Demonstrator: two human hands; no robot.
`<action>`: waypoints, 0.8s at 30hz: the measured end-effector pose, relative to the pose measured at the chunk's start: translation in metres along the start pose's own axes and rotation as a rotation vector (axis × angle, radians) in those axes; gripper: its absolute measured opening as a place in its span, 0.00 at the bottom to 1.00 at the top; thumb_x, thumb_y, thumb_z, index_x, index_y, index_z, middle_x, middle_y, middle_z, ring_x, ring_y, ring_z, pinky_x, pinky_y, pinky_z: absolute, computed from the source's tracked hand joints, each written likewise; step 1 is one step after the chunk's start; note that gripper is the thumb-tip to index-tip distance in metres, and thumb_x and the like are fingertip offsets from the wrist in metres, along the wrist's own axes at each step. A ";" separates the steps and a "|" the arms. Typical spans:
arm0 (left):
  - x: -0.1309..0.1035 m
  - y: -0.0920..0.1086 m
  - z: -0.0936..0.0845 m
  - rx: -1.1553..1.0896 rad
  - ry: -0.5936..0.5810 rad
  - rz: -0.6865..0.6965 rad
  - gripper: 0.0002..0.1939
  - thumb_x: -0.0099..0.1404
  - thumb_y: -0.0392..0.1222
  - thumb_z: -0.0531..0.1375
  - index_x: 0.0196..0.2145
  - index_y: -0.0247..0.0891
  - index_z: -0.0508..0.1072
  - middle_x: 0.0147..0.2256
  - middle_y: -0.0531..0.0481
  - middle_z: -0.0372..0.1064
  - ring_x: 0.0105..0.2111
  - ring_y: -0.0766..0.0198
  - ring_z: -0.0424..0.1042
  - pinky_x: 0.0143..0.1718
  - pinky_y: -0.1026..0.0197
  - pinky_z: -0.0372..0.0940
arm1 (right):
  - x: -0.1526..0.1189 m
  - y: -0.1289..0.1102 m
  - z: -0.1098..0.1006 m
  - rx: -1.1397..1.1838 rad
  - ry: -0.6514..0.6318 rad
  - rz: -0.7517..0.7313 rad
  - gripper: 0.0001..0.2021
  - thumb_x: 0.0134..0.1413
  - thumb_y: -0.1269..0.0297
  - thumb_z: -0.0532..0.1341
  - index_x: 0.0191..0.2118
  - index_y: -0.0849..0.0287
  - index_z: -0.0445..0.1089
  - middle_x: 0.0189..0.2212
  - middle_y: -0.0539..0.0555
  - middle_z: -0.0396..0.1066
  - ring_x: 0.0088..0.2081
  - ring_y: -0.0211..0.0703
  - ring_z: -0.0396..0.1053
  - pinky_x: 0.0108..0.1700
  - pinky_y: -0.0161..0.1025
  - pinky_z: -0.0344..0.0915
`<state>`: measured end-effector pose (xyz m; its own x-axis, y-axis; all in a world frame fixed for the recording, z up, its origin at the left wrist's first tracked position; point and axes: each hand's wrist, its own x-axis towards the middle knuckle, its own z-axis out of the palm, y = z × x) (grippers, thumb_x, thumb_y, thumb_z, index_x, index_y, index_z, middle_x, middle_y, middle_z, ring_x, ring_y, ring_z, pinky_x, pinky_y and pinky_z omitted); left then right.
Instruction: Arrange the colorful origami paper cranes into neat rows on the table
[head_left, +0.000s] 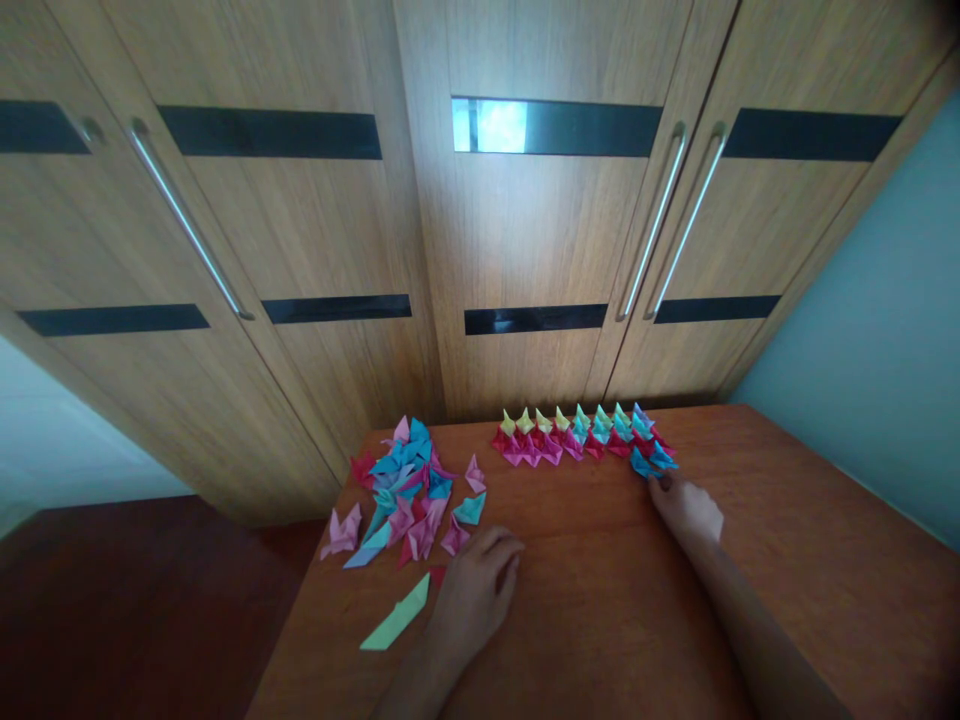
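Observation:
My right hand (686, 510) reaches to the right end of the lined-up folded paper pieces. Its fingertips are closed at the near edge of a blue folded paper piece (651, 462). Several rows of pointed origami pieces (553, 440) stand there, yellow, green, pink and red. On the table at the left rests my left hand (476, 585), its thumb apart from loosely bent fingers and nothing in it. Just beyond its fingers lie a pink piece (454, 536) and a turquoise piece (470, 509). A flat light green folded strip (397, 614) lies to its left, with a red bit partly hidden by the hand.
A loose heap of folded papers (409, 485) in blue, pink and purple covers the table's (585, 600) back left. Behind the table stands a wooden wardrobe (525, 230) with metal handles. A pale blue wall (877, 330) rises on the right.

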<state>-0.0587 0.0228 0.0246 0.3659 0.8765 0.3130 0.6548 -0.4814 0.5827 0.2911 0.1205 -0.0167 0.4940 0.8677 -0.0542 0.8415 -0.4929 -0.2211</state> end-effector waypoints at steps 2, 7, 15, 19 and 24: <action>0.000 0.001 -0.001 -0.001 0.000 -0.001 0.14 0.64 0.30 0.52 0.42 0.42 0.72 0.41 0.49 0.70 0.42 0.62 0.70 0.46 0.58 0.67 | 0.001 -0.004 0.000 0.002 0.003 0.020 0.24 0.58 0.47 0.48 0.50 0.53 0.70 0.38 0.64 0.75 0.40 0.58 0.74 0.38 0.48 0.67; 0.001 0.003 -0.003 0.005 -0.005 -0.005 0.13 0.63 0.30 0.52 0.41 0.42 0.72 0.41 0.49 0.70 0.42 0.62 0.71 0.45 0.59 0.67 | 0.004 -0.009 0.001 0.006 0.023 0.030 0.24 0.59 0.47 0.48 0.51 0.53 0.68 0.39 0.64 0.75 0.42 0.59 0.73 0.39 0.49 0.67; -0.001 0.002 -0.002 0.008 0.006 0.009 0.14 0.63 0.30 0.52 0.42 0.42 0.71 0.41 0.50 0.70 0.42 0.62 0.70 0.45 0.59 0.67 | 0.004 -0.013 0.002 -0.008 0.038 0.024 0.23 0.59 0.47 0.48 0.51 0.53 0.68 0.39 0.63 0.74 0.40 0.58 0.73 0.39 0.49 0.67; -0.001 0.002 -0.002 0.008 0.006 0.007 0.14 0.64 0.30 0.52 0.42 0.43 0.71 0.42 0.50 0.70 0.42 0.62 0.70 0.46 0.59 0.67 | 0.000 -0.014 0.000 0.003 0.038 0.019 0.23 0.59 0.47 0.47 0.50 0.53 0.67 0.39 0.63 0.74 0.40 0.57 0.73 0.38 0.48 0.67; -0.001 0.003 -0.003 0.017 -0.004 0.000 0.14 0.63 0.30 0.52 0.42 0.42 0.72 0.42 0.49 0.70 0.43 0.62 0.70 0.46 0.59 0.67 | -0.012 -0.012 -0.002 0.049 0.060 0.038 0.23 0.59 0.46 0.48 0.48 0.57 0.67 0.34 0.63 0.74 0.37 0.55 0.73 0.36 0.45 0.66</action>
<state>-0.0590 0.0207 0.0287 0.3683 0.8764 0.3103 0.6661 -0.4816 0.5696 0.2761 0.1160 -0.0117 0.5391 0.8422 -0.0057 0.8107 -0.5207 -0.2678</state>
